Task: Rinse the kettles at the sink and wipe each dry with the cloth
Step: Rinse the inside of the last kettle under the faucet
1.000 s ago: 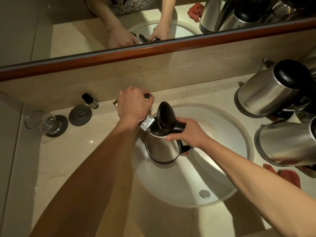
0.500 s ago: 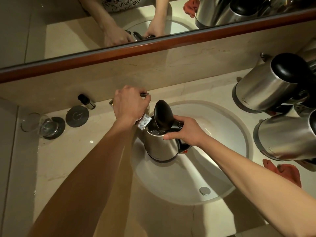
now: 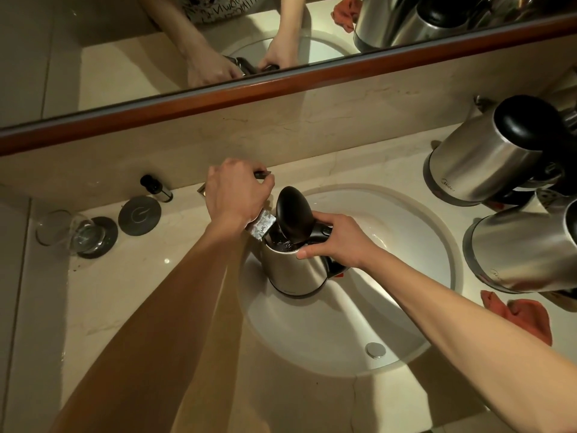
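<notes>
The step in hand looked to be filling for the rinse, best done by keeping the kettle upright under the spout with its lid tipped back. The right hand curled round its handle over the sink. The left hand, just beside the lid, gripped the tap.

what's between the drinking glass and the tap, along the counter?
Head view: between the clear drinking glass and chrome tap, a round dark coaster and a small black-capped bottle.
</notes>
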{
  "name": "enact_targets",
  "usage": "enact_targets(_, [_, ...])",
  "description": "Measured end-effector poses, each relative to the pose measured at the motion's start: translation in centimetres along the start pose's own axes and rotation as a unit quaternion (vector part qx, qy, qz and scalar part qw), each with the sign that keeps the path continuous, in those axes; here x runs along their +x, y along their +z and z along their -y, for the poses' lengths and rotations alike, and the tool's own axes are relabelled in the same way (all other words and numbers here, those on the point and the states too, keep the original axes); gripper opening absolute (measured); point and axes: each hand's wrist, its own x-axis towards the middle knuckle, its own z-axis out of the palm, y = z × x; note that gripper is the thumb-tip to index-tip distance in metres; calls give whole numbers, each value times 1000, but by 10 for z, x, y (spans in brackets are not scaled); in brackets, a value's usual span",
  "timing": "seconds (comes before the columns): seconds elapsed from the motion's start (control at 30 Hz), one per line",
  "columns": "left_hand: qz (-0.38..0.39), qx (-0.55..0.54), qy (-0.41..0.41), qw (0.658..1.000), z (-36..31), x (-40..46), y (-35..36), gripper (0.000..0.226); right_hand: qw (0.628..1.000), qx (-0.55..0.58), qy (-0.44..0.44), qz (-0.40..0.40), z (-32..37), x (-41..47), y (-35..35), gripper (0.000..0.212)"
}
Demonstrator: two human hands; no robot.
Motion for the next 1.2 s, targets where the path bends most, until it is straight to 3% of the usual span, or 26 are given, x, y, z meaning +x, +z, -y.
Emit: enact_targets(1.2, [11, 4, 0, 1000, -2, -1, -5, 30, 1000, 11, 9, -3, -7, -1, -1, 68])
